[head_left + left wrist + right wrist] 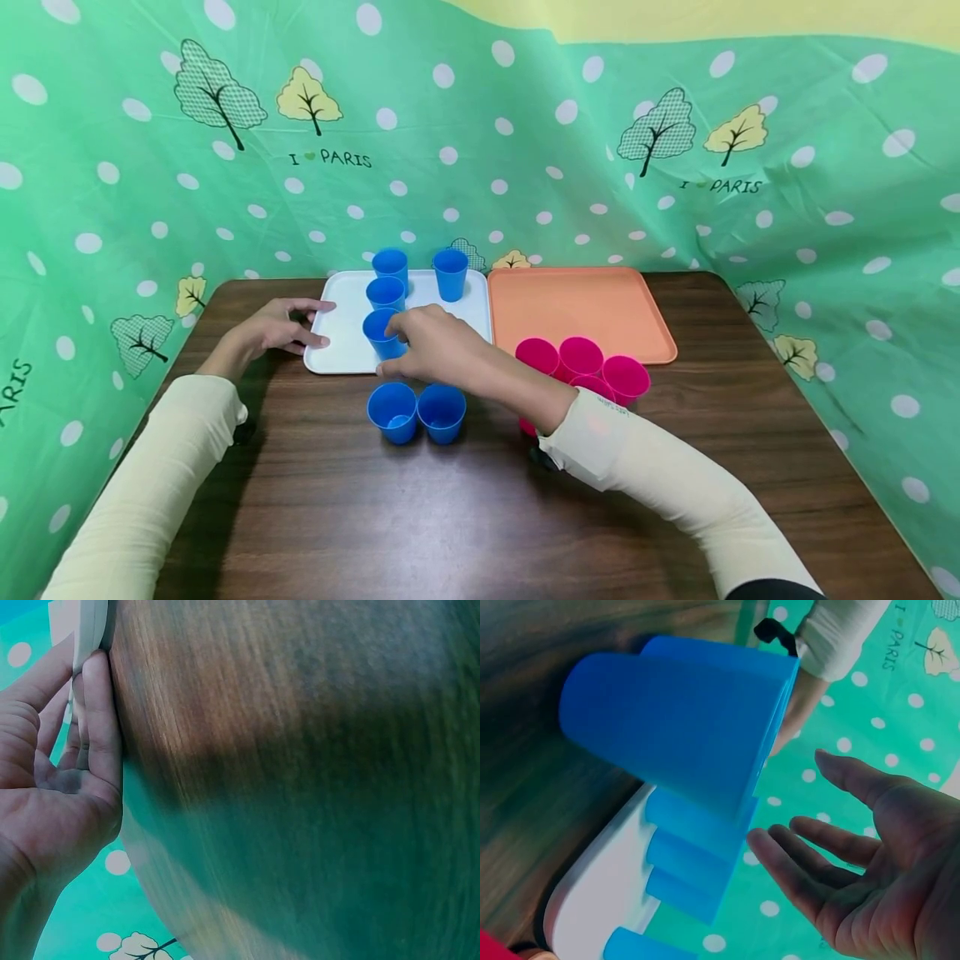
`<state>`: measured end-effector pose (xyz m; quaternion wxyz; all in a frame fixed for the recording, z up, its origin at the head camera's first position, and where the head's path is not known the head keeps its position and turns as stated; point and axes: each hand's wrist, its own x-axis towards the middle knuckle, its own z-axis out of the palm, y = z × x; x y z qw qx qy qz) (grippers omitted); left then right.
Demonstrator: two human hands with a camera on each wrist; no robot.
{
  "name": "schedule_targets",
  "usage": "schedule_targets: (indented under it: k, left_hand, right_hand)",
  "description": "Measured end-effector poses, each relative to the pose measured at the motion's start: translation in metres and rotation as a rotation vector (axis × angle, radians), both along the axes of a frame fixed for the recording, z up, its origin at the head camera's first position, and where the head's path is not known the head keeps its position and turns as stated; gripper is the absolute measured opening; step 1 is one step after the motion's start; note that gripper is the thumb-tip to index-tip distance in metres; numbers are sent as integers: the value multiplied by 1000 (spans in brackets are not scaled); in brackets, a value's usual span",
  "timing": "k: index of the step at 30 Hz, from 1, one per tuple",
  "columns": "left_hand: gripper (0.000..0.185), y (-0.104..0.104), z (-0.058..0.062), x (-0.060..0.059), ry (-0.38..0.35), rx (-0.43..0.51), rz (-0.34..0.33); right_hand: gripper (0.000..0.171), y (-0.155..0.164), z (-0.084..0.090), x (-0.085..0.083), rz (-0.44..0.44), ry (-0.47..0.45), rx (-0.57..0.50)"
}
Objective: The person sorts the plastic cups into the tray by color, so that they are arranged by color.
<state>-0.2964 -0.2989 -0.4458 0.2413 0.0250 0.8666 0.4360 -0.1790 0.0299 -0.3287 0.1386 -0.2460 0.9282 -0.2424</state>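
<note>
My left hand [283, 323] rests at the left edge of the white tray [341, 321], its thumb and index finger spread apart on the rim. In the left wrist view, the fingertips [96, 667] touch the tray's edge. Over the front blue cup [377, 332] of a row on that tray hovers my right hand [438, 342], thumb and fingers apart. The right wrist view shows this hand [877, 862] clear of the cups and holding nothing. A separate blue cup [451, 275] stands upright farther right on the tray.
Two blue cups, a left one [392, 414] and a right one [442, 414], stand side by side on the wooden table [420, 517]. Several pink cups [627, 379] cluster beside my right forearm, partly hidden by it. An orange tray [577, 304] adjoins the white one. A green curtain [487, 150] hangs behind.
</note>
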Motion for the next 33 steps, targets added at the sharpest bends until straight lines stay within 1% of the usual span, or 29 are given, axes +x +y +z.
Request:
schedule_targets:
  k: [2, 6, 8, 12, 15, 18, 21, 25, 30, 33]
  left_hand:
    - [82, 0, 0, 0, -2, 0, 1]
    - [82, -1, 0, 0, -1, -1, 3]
    - [82, -2, 0, 0, 1, 1, 3]
    - [82, -1, -1, 0, 2, 5, 4]
    - [82, -1, -1, 0, 0, 3, 5]
    - [82, -1, -1, -1, -2, -3, 6]
    - [82, -1, -1, -1, -3, -4, 8]
    - [82, -1, -1, -1, -9, 7, 16]
    - [83, -1, 0, -1, -18, 18, 23]
    - [83, 0, 0, 0, -17, 13, 15]
  right_hand:
    - [64, -2, 0, 3, 10, -27, 13]
    - [64, -8, 0, 8, 55, -44, 58]
    - [64, -11, -1, 10, 92, -33, 83]
    - [64, -14, -4, 13, 180, -31, 96]
    - [68, -14, -6, 15, 239, -25, 114]
    - [73, -13, -7, 17, 281, -35, 141]
    - [79, -13, -7, 18, 304, -58, 172]
    - [83, -13, -6, 19, 313, -83, 206]
    - [78, -14, -8, 20, 337, -87, 220]
    - [74, -14, -9, 21, 355, -79, 219]
